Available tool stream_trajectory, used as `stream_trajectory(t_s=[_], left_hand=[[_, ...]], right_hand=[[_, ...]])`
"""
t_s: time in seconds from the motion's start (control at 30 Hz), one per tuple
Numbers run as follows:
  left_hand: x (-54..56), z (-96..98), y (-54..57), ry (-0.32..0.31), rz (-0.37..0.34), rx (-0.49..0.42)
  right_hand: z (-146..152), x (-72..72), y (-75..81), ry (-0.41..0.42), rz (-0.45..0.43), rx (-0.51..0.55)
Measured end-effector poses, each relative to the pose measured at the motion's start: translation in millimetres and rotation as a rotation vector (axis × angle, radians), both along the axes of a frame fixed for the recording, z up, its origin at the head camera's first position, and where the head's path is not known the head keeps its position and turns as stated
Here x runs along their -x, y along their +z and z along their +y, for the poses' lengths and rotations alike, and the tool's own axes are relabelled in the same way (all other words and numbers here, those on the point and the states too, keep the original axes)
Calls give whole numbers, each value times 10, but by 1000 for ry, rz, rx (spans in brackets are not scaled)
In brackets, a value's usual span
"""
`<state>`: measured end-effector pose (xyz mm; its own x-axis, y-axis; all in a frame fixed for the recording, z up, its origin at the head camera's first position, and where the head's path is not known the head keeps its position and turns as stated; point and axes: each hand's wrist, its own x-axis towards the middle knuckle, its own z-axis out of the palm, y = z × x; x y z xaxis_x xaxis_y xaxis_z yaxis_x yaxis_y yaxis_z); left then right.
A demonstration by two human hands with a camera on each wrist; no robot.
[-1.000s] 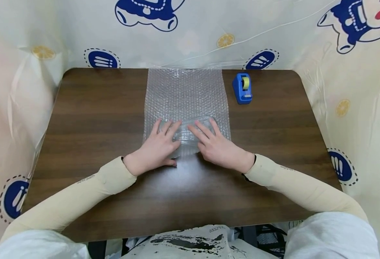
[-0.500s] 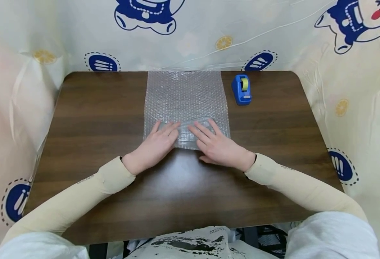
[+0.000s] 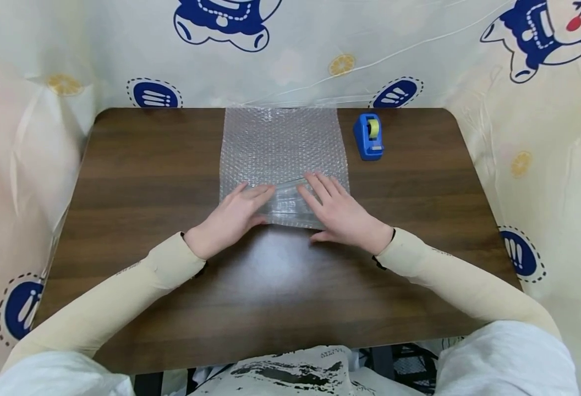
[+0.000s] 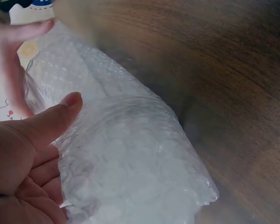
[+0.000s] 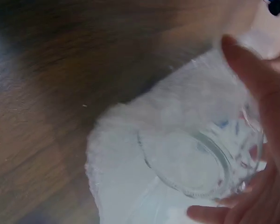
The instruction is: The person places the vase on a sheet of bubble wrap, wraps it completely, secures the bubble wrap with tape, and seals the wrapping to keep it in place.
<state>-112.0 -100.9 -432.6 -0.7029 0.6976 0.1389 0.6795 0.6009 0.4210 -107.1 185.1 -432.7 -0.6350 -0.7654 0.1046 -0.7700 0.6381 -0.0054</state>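
A sheet of bubble wrap (image 3: pixel 283 143) runs from the table's back edge toward the person, its near part folded over a clear glass (image 3: pixel 290 192). In the right wrist view the glass's round rim (image 5: pixel 219 151) shows at the end of the wrap. My left hand (image 3: pixel 228 220) lies over the left end of the bundle, fingers stretched along the top and thumb on the near side. Over the right end is my right hand (image 3: pixel 347 217), its fingers spread on the far side of the glass and its thumb apart from them.
A blue tape dispenser (image 3: pixel 368 137) with a yellowish roll stands to the right of the sheet near the back edge. The brown wooden table (image 3: pixel 171 148) is bordered by a printed curtain (image 3: pixel 290 49) at the back and sides.
The near edge of the wrap has been folded up over the glass. My left thumb has drawn in toward the bundle; my right hand has shifted slightly right, fingers reaching farther forward.
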Motion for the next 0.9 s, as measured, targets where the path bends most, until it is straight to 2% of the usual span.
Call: stream_trajectory(t_s=[0.1,0.2,0.43,0.7,0.9], left_hand=[[7,-1,15,1,-15,-6],[-18,-4,26,-4,-16,3],[-114,-20,88,-53,-50,47],[-68,-26,91,-67,-83,60],[-3,-41,119,-116,-146,28]], right_hand=[[-8,-5,-33,-24,48,-19],[8,-19,-31,-14,54,-12],[58,-73,57,3,-76,-18],[-25,-127,136,-26,-9,-44],[42,-120,159,2,-72,8]])
